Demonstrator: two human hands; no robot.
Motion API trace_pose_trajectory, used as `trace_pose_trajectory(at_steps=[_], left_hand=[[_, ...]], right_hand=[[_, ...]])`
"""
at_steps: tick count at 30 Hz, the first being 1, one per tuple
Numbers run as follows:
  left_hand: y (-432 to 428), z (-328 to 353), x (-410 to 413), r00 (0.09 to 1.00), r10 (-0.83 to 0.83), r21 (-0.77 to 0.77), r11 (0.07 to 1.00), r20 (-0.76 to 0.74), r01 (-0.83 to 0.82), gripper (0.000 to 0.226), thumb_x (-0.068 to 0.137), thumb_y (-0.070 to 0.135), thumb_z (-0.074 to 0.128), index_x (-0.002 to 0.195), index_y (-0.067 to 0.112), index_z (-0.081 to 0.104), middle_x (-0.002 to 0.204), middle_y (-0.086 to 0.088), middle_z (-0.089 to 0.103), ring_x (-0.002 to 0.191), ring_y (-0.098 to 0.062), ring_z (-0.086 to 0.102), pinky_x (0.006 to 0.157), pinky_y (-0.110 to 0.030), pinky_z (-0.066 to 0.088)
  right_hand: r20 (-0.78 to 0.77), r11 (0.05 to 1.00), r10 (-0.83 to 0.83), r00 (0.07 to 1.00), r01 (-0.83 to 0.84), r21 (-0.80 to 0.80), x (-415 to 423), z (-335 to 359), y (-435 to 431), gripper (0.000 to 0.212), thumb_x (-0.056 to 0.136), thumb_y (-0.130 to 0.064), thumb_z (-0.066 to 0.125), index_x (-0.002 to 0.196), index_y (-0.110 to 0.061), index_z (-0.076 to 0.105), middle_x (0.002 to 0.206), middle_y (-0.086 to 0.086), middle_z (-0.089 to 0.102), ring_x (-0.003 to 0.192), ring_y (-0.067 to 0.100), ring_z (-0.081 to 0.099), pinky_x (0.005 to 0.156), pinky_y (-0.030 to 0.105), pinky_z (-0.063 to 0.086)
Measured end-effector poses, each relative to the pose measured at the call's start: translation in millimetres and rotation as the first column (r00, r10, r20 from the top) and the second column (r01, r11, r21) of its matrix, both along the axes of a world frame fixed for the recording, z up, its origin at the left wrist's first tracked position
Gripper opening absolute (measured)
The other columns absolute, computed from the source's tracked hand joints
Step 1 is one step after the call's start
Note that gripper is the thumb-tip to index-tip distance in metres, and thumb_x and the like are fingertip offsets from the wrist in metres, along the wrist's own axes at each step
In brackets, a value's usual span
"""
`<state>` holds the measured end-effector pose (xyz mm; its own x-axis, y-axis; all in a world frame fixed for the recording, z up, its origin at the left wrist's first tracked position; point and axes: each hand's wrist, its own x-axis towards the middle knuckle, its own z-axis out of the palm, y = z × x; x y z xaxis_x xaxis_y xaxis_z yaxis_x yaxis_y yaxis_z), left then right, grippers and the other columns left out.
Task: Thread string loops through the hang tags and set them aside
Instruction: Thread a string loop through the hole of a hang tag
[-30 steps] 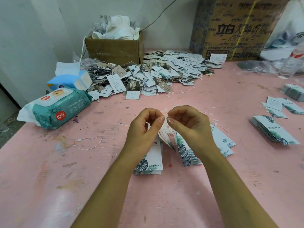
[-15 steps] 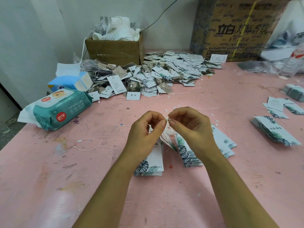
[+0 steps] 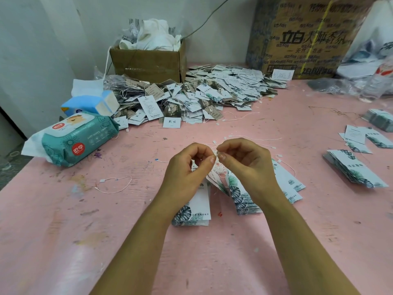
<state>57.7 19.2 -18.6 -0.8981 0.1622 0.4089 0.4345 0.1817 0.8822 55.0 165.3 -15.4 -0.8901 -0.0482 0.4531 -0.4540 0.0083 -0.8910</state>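
Together, left hand (image 3: 187, 167) and right hand (image 3: 247, 165) pinch string (image 3: 219, 168) above the hang tags (image 3: 241, 198).

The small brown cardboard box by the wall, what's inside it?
Only crumpled white cloth shows, bulging from the open small brown cardboard box. Whatever lies beneath is hidden by the cloth and the box walls.

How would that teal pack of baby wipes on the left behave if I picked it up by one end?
The baby wipes pack has a soft, creased film wrapper, so it would probably sag rather than stay stiff. It bulges as if full, so likely heavyish for its size. Lying flat on the table, it should slide, not roll.
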Motion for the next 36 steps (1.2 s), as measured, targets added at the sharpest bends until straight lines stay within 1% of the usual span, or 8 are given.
trace_pose_trajectory(at_steps=[5,11,17,22,25,27,30,36], left_hand=[[0.2,0.5,0.4,1.000,0.000,-0.019,1.000,-0.014,0.000,0.020,0.088,0.005,0.060,0.077,0.022,0.058,0.065,0.021,0.056,0.057,0.003,0.044,0.056,-0.007,0.033],[-0.5,0.9,0.0,1.000,-0.007,-0.033,0.999,-0.004,0.006,0.018,0.088,0.005,0.060,0.078,0.021,0.058,0.065,0.021,0.056,0.057,0.005,0.044,0.057,-0.007,0.033],[-4.1,0.5,-0.9,0.999,0.016,-0.094,0.995,-0.030,-0.019,0.026,0.084,0.007,0.065,0.076,0.031,0.059,0.066,0.020,0.054,0.064,0.005,0.045,0.061,-0.007,0.033],[-4.0,0.5,-1.0,0.996,0.052,-0.085,0.995,-0.072,-0.058,0.026,0.081,0.011,0.069,0.077,0.035,0.060,0.068,0.020,0.058,0.068,0.006,0.046,0.065,-0.006,0.033],[-4.4,1.5,-0.6,0.996,0.044,-0.071,0.996,-0.077,-0.049,0.026,0.079,0.011,0.070,0.077,0.035,0.061,0.070,0.027,0.058,0.068,0.007,0.045,0.065,-0.004,0.033],[-4.5,1.5,-0.3,0.996,0.044,-0.070,0.996,-0.082,-0.050,0.027,0.079,0.010,0.071,0.077,0.035,0.061,0.072,0.027,0.059,0.068,0.008,0.046,0.065,-0.004,0.034],[-5.0,1.8,0.2,0.995,0.037,-0.076,0.996,-0.094,-0.044,0.027,0.078,0.009,0.071,0.077,0.034,0.061,0.073,0.026,0.060,0.068,0.008,0.046,0.066,-0.004,0.034],[-4.4,1.0,-1.1,0.994,0.031,-0.072,0.997,-0.102,-0.038,0.024,0.081,0.011,0.068,0.082,0.034,0.063,0.073,0.024,0.062,0.068,0.008,0.047,0.065,-0.004,0.034]], right_hand=[[0.021,1.000,-0.015,1.000,0.015,0.009,-0.9,-1.0,1.1,0.029,0.075,0.006,0.067,0.079,-0.023,0.069,0.073,-0.010,0.068,0.072,0.013,0.061,0.072,0.028,0.052],[0.057,0.999,0.032,0.998,-0.032,-0.003,-1.2,0.0,2.4,0.036,0.077,0.008,0.066,0.074,-0.028,0.071,0.071,-0.008,0.069,0.069,0.009,0.060,0.069,0.023,0.051],[0.069,0.994,0.105,0.992,-0.105,-0.001,-1.3,2.3,3.9,0.030,0.076,0.011,0.063,0.074,-0.018,0.069,0.070,-0.009,0.067,0.070,0.006,0.060,0.068,0.019,0.048],[0.090,0.992,0.121,0.989,-0.118,-0.034,-0.5,3.5,4.1,0.028,0.076,0.012,0.063,0.079,-0.016,0.068,0.070,-0.009,0.069,0.068,0.004,0.063,0.066,0.016,0.049],[0.103,0.991,0.120,0.987,-0.114,-0.067,-0.4,3.8,5.3,0.022,0.071,0.007,0.067,0.078,-0.014,0.066,0.067,-0.008,0.068,0.064,0.006,0.063,0.063,0.017,0.050],[0.128,0.988,0.131,0.983,-0.119,-0.096,-0.6,3.3,5.4,0.014,0.066,-0.002,0.070,0.074,-0.013,0.066,0.063,-0.005,0.067,0.060,0.008,0.062,0.061,0.018,0.050],[0.147,0.987,0.135,0.980,-0.120,-0.106,-0.9,1.8,5.0,0.010,0.061,-0.009,0.070,0.070,-0.014,0.069,0.061,-0.002,0.067,0.056,0.010,0.062,0.060,0.019,0.051],[0.140,0.988,0.108,0.984,-0.091,-0.125,-2.4,-0.1,3.0,0.010,0.061,-0.013,0.072,0.066,-0.021,0.074,0.064,-0.005,0.068,0.063,0.008,0.063,0.063,0.020,0.051]])
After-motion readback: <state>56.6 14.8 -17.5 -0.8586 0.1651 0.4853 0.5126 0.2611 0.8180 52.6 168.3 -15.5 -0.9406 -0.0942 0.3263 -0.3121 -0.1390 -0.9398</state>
